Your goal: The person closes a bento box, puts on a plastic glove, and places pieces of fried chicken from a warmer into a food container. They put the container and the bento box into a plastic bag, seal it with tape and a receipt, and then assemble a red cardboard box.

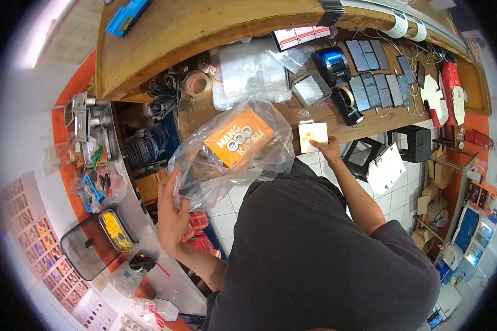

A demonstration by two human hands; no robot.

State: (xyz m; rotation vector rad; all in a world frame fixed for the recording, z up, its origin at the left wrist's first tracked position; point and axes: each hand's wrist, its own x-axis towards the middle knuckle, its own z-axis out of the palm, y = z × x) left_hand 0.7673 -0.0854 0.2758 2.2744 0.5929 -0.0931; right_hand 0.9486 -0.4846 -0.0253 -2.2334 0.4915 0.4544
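A clear plastic bag lies at the front of the wooden counter, with an orange food box printed with white lettering inside it. At the bag's lower left edge, my left hand grips the plastic between thumb and fingers. My right hand pinches the lower corner of a small white paper packet with yellow print, to the right of the bag. The packet is held over the counter's front edge.
Behind the bag lies a stack of clear plastic bags beside a tape roll. Further right are a blue-black printer, a tape dispenser and several phones. A steel side counter runs along my left.
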